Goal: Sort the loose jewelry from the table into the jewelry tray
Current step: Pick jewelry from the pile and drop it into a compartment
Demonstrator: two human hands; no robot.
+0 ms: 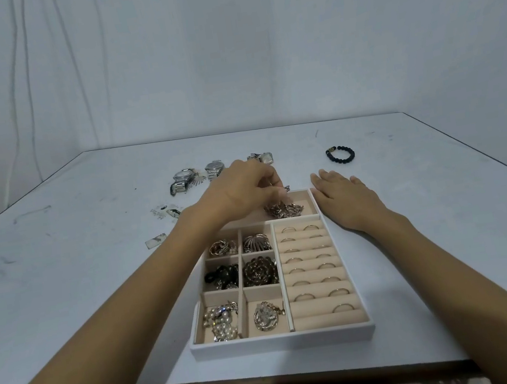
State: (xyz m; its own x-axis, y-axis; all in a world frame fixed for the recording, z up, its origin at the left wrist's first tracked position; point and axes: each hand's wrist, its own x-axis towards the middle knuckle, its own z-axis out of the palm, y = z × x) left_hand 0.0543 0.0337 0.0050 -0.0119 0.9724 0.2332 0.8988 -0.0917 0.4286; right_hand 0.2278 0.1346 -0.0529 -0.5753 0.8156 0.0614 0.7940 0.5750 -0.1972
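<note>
A white jewelry tray (282,341) with beige compartments lies at the near middle of the table. Its left cells hold brooches, pearls and chains; its right side holds rows of rings (314,266). My left hand (241,188) hovers over the tray's far long compartment, fingers pinched on the top of a metal chain (284,209) whose pile rests in that compartment. My right hand (343,199) lies flat and open on the table against the tray's far right corner. Loose on the table beyond the tray are silver watches (184,179) and a black bead bracelet (340,154).
A square-faced watch (263,157) lies behind my left hand. Small paper tags (155,240) and scraps (169,211) lie left of the tray. The white table ends at a wall behind; its near edge is just below the tray.
</note>
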